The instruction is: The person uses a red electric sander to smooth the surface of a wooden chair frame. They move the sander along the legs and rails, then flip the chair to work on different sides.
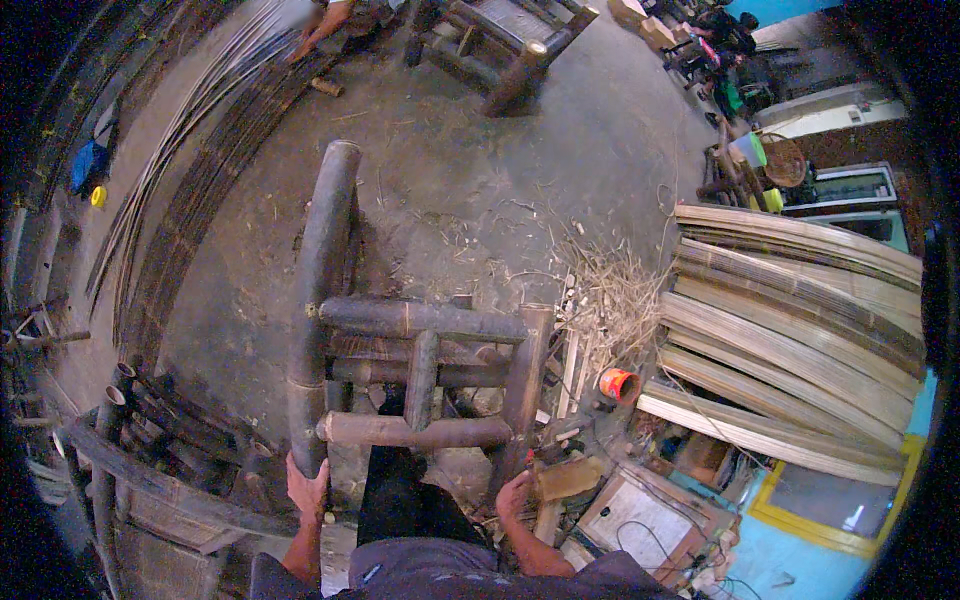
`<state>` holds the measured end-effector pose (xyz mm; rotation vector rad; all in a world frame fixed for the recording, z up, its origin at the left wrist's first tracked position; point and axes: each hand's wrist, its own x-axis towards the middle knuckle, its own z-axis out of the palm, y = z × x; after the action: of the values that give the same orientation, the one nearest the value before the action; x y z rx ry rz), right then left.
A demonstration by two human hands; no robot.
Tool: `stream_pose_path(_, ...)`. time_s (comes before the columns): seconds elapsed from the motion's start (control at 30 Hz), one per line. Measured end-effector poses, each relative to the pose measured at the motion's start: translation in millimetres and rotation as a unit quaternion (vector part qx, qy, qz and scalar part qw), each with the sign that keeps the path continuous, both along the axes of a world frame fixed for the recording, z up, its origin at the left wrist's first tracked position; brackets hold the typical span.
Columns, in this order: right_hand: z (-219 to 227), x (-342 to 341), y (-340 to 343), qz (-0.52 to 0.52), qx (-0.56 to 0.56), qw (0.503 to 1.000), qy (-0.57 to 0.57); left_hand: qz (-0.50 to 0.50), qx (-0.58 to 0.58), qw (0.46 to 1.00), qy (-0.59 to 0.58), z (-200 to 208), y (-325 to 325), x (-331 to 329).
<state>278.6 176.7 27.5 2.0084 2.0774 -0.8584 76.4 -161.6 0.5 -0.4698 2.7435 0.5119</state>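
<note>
In front of me stands a dark bamboo chair frame (420, 432), made of thick round poles with crossbars and a short upright strut between two of them. A long pole (322, 240) runs along its left side and reaches far beyond the crossbars. My left hand (308, 487) is closed around the near end of that pole. At the near end of the shorter right post (526, 370), my right hand (514, 495) has its fingers curled against the bamboo. A pale wooden block (570, 478) lies just right of this hand.
Split bamboo slats (790, 330) are stacked at the right, beside shavings (615, 290) and an orange tub (619, 385). Another bamboo frame (500, 45) stands at the far side. Dark strips (190, 210) lie left, near another person's hand (322, 28). Bamboo furniture (170, 480) sits near left.
</note>
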Motion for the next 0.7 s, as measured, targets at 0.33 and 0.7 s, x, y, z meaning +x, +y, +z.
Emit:
stream_pose_path(0.33, -30, 9, -1, -0.097, 0.077, 0.99, 0.063, 0.006, 0.014, 1.0, -0.014, 16, 5, -3)
stream_pose_path(0.7, 7, 39, -17, -0.012, 0.056, 0.989, 0.139, -0.012, 0.028, 0.999, -0.03, 16, 5, -10)
